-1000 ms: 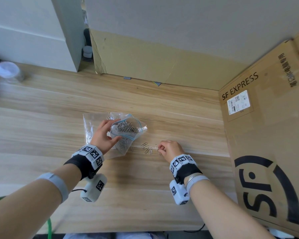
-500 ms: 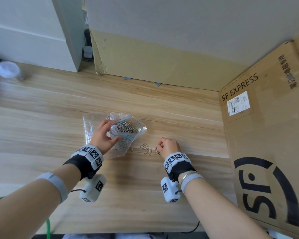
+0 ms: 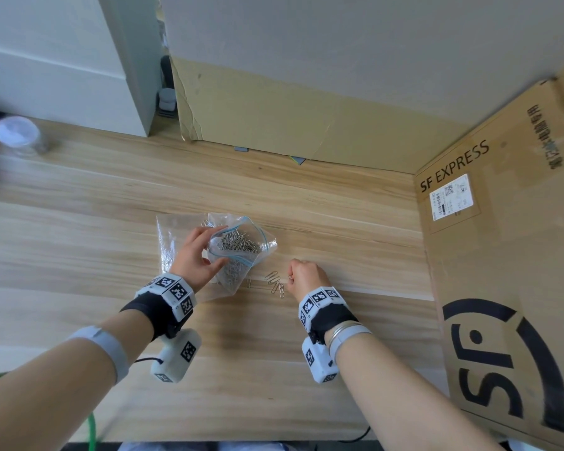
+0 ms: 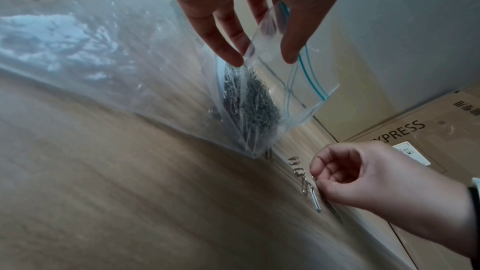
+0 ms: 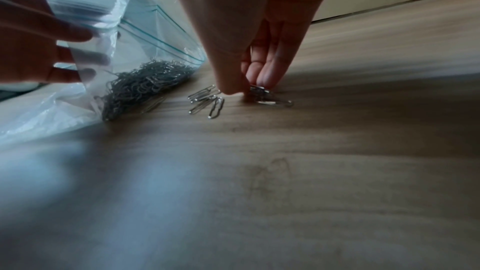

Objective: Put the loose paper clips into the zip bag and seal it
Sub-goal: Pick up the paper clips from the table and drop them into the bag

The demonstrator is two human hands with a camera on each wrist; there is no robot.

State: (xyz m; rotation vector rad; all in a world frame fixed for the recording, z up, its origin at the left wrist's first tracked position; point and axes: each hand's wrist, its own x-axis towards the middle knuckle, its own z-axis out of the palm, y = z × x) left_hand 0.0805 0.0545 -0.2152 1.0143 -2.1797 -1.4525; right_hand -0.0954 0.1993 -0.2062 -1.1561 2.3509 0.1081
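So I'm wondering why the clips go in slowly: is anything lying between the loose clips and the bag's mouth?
Nothing visible does. The loose paper clips lie on bare table beside the zip bag, whose mouth the left hand holds open. The right hand pinches clips.

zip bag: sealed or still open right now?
Open. The left hand holds the zip bag by its mouth, and the blue zip lines stand apart. Loose paper clips remain on the table.

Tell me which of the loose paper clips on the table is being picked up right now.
The rightmost paper clip, pinched by the right hand; the other loose clips lie untouched toward the zip bag.
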